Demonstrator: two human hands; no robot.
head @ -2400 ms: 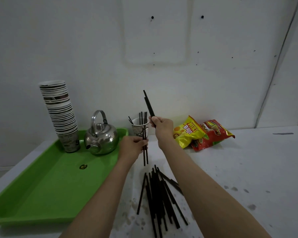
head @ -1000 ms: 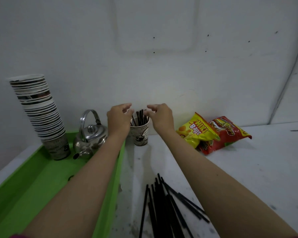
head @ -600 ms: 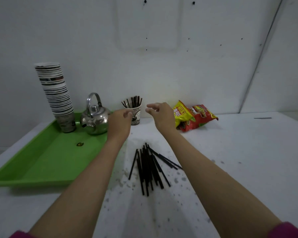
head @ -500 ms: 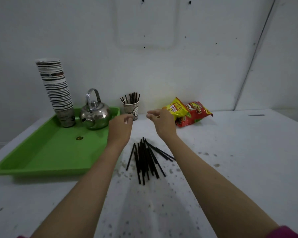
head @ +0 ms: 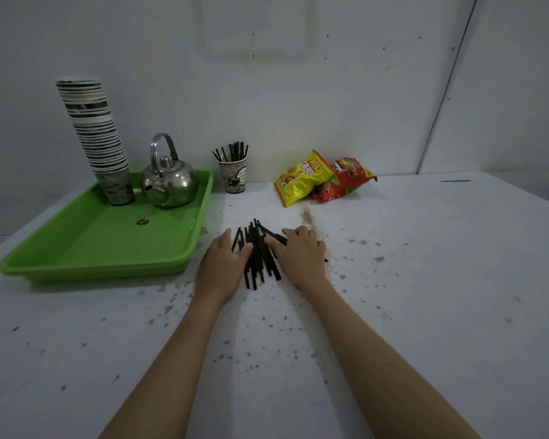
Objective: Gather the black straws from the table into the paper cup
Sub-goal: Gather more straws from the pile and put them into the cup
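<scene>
Your left hand [head: 223, 264] and right hand [head: 300, 256] lie flat on the white tabletop [head: 425, 280], one on each side of the pile of black straws [head: 258, 255]. Both hands are spread with fingers extended, so neither grip has closed on anything; the thumbs and inner fingers touch the outer straws, and your right hand covers a few that fan out to the right. The pile lies loosely bundled, pointing away from you toward the wall.

The paper cup [head: 233, 174] stands upright near the wall, well beyond the pile and just beside the far right corner of the green tray [head: 108, 245]. Several black straws in the cup [head: 232, 152] stick up above its rim.

On the tray, a tall stack of paper cups [head: 97, 137] stands at the far left with a steel kettle [head: 169, 182] just beside it. A yellow snack bag [head: 301, 179] and a red snack bag [head: 346, 180] lie overlapping against the wall, to the right of the cup.
</scene>
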